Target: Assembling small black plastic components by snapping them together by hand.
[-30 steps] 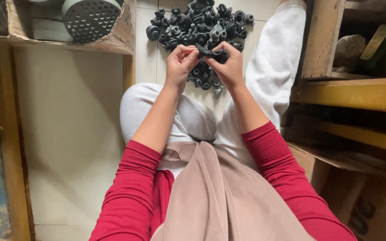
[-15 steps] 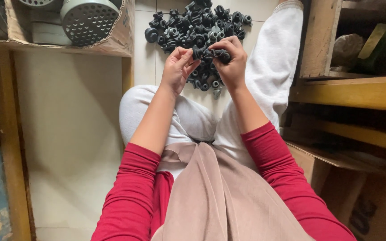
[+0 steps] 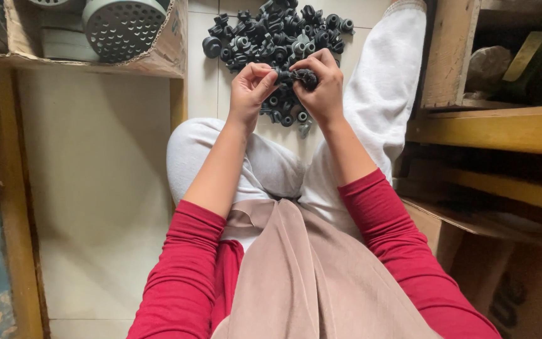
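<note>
I sit on a tiled floor with my legs in white trousers and red sleeves on both arms. My left hand (image 3: 250, 92) and my right hand (image 3: 324, 86) meet above a heap of small black rubber parts (image 3: 265, 34) on the floor. Both hands pinch one small black rubber part (image 3: 295, 78) between their fingertips, the left at its left end and the right at its right end. More black parts lie under and behind my hands.
A cardboard box (image 3: 167, 47) at the upper left holds grey perforated round covers (image 3: 117, 25). Wooden shelving (image 3: 490, 129) stands on the right with dark items inside. A cardboard box (image 3: 509, 276) sits at the lower right. A yellow wooden frame (image 3: 14, 220) runs down the left.
Both hands have stayed together over the heap, working the same small black part. The fingers have shifted slightly on it.
</note>
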